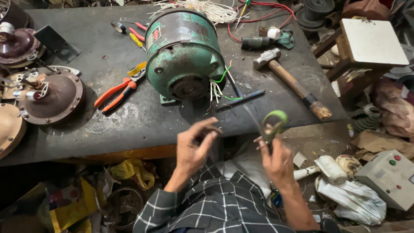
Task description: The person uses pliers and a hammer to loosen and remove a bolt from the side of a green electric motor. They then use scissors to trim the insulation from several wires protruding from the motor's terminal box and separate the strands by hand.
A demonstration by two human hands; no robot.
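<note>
R hand (278, 162) grip holds green-handled scissors (272, 125), blades up-left toward motor (183, 54). L hand (194, 149) grip narrow, pinching thin wire, we judge. Motor leads (220, 88) lie just above-between both grips on tabletop (129, 125).

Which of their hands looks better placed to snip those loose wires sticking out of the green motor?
Probably the right hand: it already grips the green-handled scissors, blades pointing toward the wires at the motor front. The left hand holds no tool I can make out, fingers curled, so it seems freer to steady a wire.
</note>
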